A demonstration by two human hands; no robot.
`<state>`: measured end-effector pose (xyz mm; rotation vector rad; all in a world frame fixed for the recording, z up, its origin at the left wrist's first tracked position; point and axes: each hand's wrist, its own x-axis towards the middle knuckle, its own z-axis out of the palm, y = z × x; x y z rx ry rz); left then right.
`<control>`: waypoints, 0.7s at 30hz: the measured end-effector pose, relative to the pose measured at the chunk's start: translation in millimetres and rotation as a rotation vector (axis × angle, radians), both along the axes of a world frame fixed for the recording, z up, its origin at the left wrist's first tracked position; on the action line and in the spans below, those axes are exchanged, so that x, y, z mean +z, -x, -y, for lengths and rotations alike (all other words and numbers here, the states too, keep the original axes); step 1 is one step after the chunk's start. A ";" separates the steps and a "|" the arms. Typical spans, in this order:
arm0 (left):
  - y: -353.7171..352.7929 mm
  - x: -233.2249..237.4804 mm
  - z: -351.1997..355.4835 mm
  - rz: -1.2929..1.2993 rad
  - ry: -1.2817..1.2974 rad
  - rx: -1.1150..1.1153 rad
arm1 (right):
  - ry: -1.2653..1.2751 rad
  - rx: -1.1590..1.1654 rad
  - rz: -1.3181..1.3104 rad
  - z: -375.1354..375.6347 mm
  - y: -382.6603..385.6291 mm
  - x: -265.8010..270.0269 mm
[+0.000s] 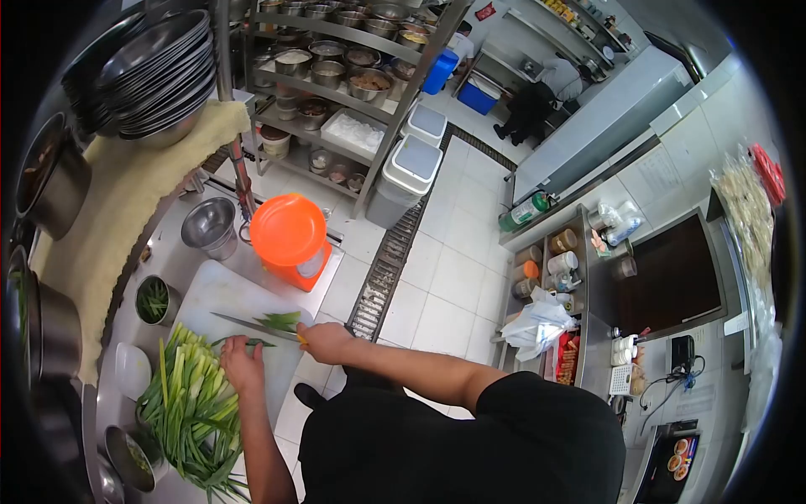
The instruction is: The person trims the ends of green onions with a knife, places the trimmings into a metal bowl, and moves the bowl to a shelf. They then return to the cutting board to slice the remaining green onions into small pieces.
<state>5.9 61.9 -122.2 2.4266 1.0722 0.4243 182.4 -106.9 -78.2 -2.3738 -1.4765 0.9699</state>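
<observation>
My right hand (326,343) grips a kitchen knife (252,323) by its yellowish handle, the blade pointing left across a white cutting board (210,290). Just on the near side of the blade, my left hand (242,366) presses with bent fingers on some green onion stalks. Beside and below that hand lies a large heap of green onions (185,403), partly on the board. A small cut bunch of green leaves (279,320) rests beyond the blade. A metal container (157,301) of cut greens stands to the left of the board.
An orange scale (290,239) and a metal bowl (210,228) stand beyond the board. Stacked metal bowls (159,76) rise at upper left. A shelf rack (336,84) of filled bowls and grey-white bins (409,168) stand farther off. Two people are in the background.
</observation>
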 end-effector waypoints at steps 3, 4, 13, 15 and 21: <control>1.3 -2.2 6.6 0.020 -0.007 -0.026 | -0.020 0.017 0.027 6.1 -1.4 3.1; 0.6 -3.9 6.9 0.036 -0.010 -0.034 | -0.018 0.019 0.028 6.3 -0.5 4.6; -0.4 -16.6 -2.1 0.051 -0.044 -0.066 | 0.092 0.165 0.183 0.0 5.2 -6.5; -0.1 -8.1 -3.3 0.033 -0.012 -0.050 | 0.043 0.068 0.130 -2.8 6.5 -0.7; -1.5 -2.5 -3.9 0.056 -0.048 -0.026 | 0.049 0.110 0.170 -13.0 20.7 39.7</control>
